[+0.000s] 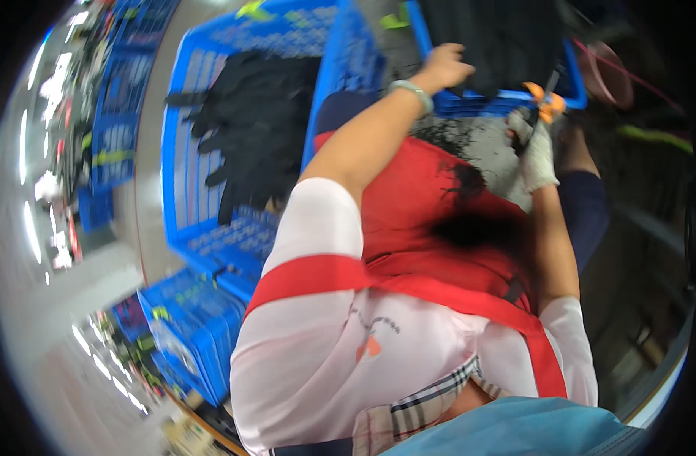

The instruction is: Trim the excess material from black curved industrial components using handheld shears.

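At the far right is a pink tub (605,76), a thin pinkish-red cord (638,79) crossing in front of it. A little nearer on the right runs a yellow-green strip (656,137). On the far left are tall blue crates (114,125) with a yellow-green tie (112,157). Near left, other blue containers (200,327) bear a yellow-green tag (160,312), beside pale floor (97,270). Bright white streaks (30,228) along the left are blurred.

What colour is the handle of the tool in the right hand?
The handle is orange; it shows best in the head view.
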A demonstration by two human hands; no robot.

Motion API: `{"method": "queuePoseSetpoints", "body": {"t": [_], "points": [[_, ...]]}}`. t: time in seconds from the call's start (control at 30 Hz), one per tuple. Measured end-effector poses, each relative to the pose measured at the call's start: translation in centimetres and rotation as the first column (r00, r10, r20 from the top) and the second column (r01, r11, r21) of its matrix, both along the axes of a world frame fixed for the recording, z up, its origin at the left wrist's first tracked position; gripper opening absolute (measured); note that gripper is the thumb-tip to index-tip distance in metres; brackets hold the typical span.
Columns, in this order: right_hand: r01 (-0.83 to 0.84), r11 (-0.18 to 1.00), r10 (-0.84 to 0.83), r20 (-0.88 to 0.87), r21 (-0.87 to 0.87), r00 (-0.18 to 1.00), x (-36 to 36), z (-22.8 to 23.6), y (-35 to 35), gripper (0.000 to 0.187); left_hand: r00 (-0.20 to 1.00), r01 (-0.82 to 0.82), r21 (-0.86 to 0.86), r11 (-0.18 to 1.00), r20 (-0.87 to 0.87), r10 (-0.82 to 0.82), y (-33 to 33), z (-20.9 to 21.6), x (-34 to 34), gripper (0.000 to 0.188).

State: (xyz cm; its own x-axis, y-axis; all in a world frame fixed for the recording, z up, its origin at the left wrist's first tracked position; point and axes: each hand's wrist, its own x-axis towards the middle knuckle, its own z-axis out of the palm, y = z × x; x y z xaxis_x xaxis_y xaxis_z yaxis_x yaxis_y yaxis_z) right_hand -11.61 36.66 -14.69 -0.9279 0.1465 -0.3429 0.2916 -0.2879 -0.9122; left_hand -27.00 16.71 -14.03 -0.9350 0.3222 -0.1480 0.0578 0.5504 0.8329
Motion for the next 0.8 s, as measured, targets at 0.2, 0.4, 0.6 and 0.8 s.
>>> {"method": "queuePoseSetpoints", "body": {"t": [0.2, 0.4, 0.6, 0.8], "points": [[-0.077, 0.983, 0.050, 0.156, 0.168, 0.986, 2.5, -1.3, -0.5, 0.025, 0.972, 0.177, 0.371, 0.912, -0.212, -0.102, -5.9, 12.3, 8.7, 0.027], [-0.247, 0.938, 0.192, 0.228, 0.244, 0.954, 2.8, -0.2, -6.5, 0.023, 0.677, -0.704, 0.490, 0.513, 0.247, 0.693, -33.5, -1.1, 14.0, 0.022], [-0.354, 0.900, 0.259, 0.340, 0.254, 0.904, 2.8, 1.3, -9.6, 0.019, 0.223, -0.800, -0.411, 0.437, 0.472, 0.853, -43.9, -21.2, 27.4, 0.028], [-0.495, 0.746, 0.334, 0.392, 0.446, 0.857, 2.8, 1.4, -10.7, 0.016, -0.061, -0.994, 0.012, -0.109, 0.769, 0.636, -39.1, -23.4, 26.6, 0.030]]}}
